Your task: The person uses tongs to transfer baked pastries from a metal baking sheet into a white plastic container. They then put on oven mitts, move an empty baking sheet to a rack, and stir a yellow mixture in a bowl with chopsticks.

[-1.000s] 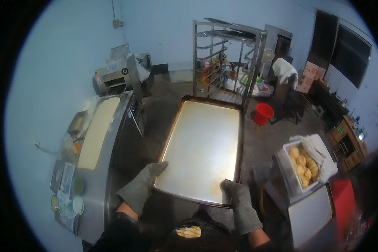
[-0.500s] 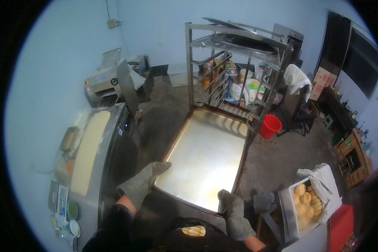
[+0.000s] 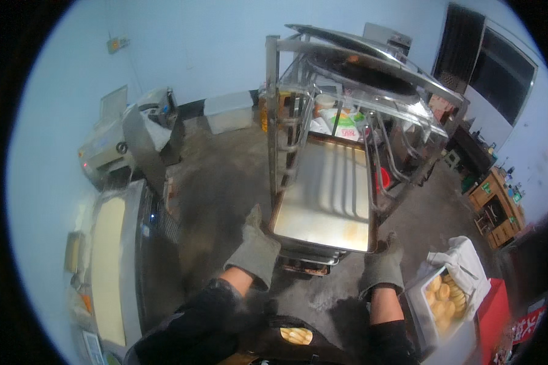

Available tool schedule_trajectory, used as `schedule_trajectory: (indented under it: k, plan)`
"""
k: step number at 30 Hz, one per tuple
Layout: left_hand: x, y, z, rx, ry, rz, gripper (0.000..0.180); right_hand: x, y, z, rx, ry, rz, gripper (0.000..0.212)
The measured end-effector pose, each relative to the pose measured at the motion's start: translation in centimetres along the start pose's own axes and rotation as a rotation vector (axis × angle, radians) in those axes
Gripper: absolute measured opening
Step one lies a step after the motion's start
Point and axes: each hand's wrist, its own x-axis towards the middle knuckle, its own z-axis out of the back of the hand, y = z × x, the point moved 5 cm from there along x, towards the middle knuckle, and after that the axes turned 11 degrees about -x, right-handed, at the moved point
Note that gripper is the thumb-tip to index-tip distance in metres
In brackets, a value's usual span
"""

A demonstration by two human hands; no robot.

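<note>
With arms reaching forward, the gloved left hand, its grip released, points ahead beside the near-left corner of a baking tray inside a metal rack; the gloved right hand is at the near-right corner, its grip unclear.

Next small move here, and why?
Probably a light push on the near edge of the rectangular, dark-rimmed metal tray, to check its seating: it lies inside the tall grey metal rack, near edge exposed, with the grey-gloved left hand and grey-gloved right hand by its near corners.
</note>
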Motion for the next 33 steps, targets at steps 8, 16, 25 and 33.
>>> schedule_trajectory:
  k: [8, 16, 25, 33]
  plan:
    - [7.3, 1.5, -4.3, -0.142, 0.208, 0.023, 0.049, 6.2, -0.5, -7.1, 0.002, 0.106, 0.169, 0.046]
    - [13.0, -3.7, -7.3, 0.302, 0.345, -0.633, 0.045, 10.2, 8.6, -11.6, -0.185, 0.177, 0.507, 0.041]
    - [19.4, -2.6, -6.5, 0.79, 0.6, -0.63, 0.037, 14.5, 11.7, -11.2, -0.254, 0.273, 0.308, 0.044]
    - [6.6, -1.2, 2.2, 0.535, 0.255, -0.9, 0.035, 0.1, 12.2, -4.6, -0.397, 0.289, 0.382, 0.054]
